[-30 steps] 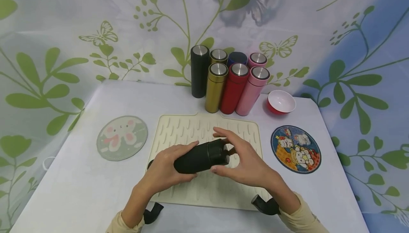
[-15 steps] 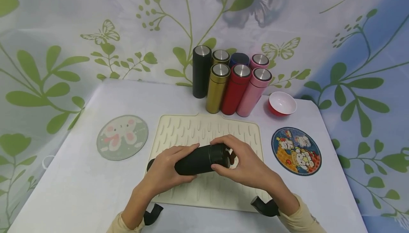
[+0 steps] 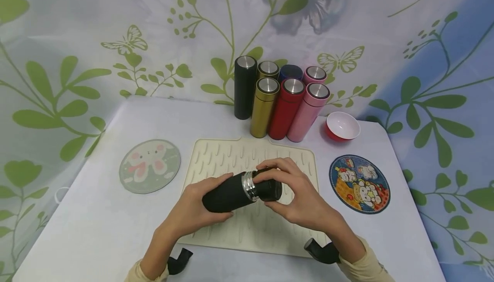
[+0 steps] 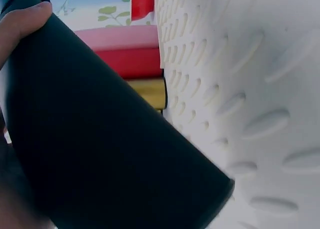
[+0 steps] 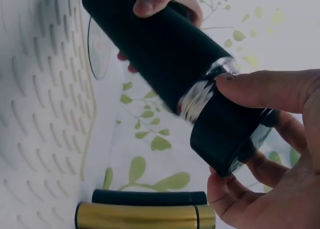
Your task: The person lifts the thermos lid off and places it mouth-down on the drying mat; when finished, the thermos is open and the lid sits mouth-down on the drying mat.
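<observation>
A black thermos flask (image 3: 227,194) is held tilted over the cream ridged mat (image 3: 247,235), its top end toward the right. My left hand (image 3: 194,207) grips the body, fingers wrapped round it. My right hand (image 3: 299,192) pinches the black lid (image 5: 222,129) between thumb and fingers. Between lid and body a shiny silver threaded neck (image 3: 250,186) shows, most plainly in the right wrist view. The lid stands slightly off the body, in line with it. In the left wrist view the flask body (image 4: 110,134) fills much of the picture.
Behind the mat stand several flasks: black (image 3: 244,89), gold (image 3: 264,110), red (image 3: 284,112), pink (image 3: 306,114), with more behind. A red bowl (image 3: 342,126) with a white inside is right of them. Round pictured mats lie left (image 3: 149,166) and right (image 3: 359,184).
The lid has come away from the flask body, baring the silver neck that was covered before. My right fingers have shifted round the lid; my left hand has moved slightly left with the body.
</observation>
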The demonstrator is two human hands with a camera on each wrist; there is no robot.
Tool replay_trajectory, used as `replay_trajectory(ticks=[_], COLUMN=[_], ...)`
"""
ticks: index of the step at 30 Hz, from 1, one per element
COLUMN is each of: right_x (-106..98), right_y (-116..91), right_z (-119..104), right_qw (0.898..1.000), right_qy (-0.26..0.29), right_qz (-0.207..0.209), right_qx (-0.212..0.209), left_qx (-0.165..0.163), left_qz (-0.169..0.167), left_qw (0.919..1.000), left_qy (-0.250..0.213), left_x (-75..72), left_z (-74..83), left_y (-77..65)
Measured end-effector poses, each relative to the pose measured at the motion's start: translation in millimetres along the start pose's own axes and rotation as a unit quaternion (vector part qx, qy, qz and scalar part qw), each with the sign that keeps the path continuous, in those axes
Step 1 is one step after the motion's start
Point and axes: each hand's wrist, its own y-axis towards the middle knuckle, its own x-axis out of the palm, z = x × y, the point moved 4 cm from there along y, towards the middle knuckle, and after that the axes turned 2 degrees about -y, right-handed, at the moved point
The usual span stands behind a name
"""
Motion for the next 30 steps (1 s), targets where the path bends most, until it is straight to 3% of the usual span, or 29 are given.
replay_trajectory(ticks=[5,11,19,30], right_x=[2.6,16.2,37.0,77.8], right_y=[0.8,3.3,19.6,52.0], right_z=[9.9,24.6,48.7,75.5], right_qw=[1.000,0.996,0.995,0.997], right_qy=[-0.019,-0.048,-0.054,-0.048], right_qz=[0.013,0.029,0.056,0.019], right_qx=[0.020,0.066,0.060,0.064], left_qx=[-0.018,-0.039,-0.036,-0.048], left_qz=[0.046,0.114,0.192,0.234], left_qw=[0.9980,0.9920,0.9768,0.9649], left_qy=[-0.040,-0.039,-0.086,-0.109], left_x=[-14.4,-33.2,-55.7,-68.6], left_z=[-3.7,-7.0,-6.1,-3.1], left_y=[-7.7,-17.9,-30.1,-37.4])
